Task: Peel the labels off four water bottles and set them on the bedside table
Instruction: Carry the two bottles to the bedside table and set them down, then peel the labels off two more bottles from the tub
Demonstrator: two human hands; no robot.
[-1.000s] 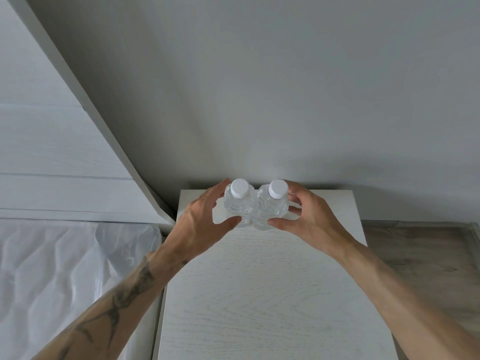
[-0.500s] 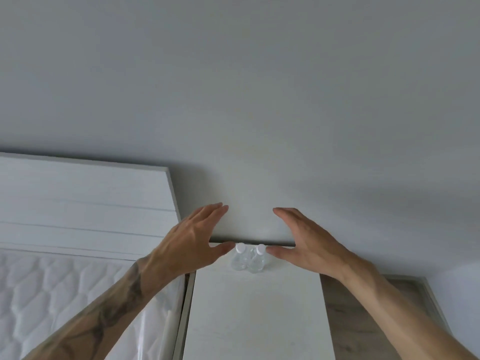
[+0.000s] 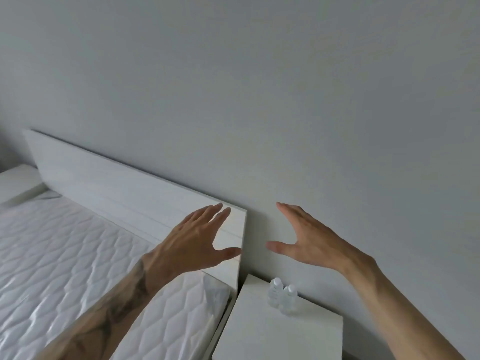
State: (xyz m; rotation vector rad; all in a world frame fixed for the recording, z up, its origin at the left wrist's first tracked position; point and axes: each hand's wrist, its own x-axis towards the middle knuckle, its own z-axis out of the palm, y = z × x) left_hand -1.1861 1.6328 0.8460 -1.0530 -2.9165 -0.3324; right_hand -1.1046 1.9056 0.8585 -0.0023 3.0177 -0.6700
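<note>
Both hands are now pulled well clear of the bottles, whereas half a second back their thumbs were right beside the caps, and a second back they were wrapped around the two bottles. The view is also swinging left, so more of the bed is showing.

Going near to far: the tattooed forearm is crossing over the mattress (image 3: pixel 65 255), and the left hand (image 3: pixel 197 242) is hanging in the air with fingers spread wide, holding nothing. The right hand (image 3: pixel 309 242) is doing the same, open and empty, well above the bedside table (image 3: pixel 272 333). On that table, near its back edge by the wall (image 3: pixel 285 100), two bottles (image 3: pixel 281 297) are standing upright, touching each other, white caps on, clear with no labels that I can make out. The headboard (image 3: pixel 130 193) is running off behind the left hand.

So I'd say we're sitting about halfway: two placed, two more to peel and set down. Those aren't in view, so probably the person is turning to fetch them.
</note>
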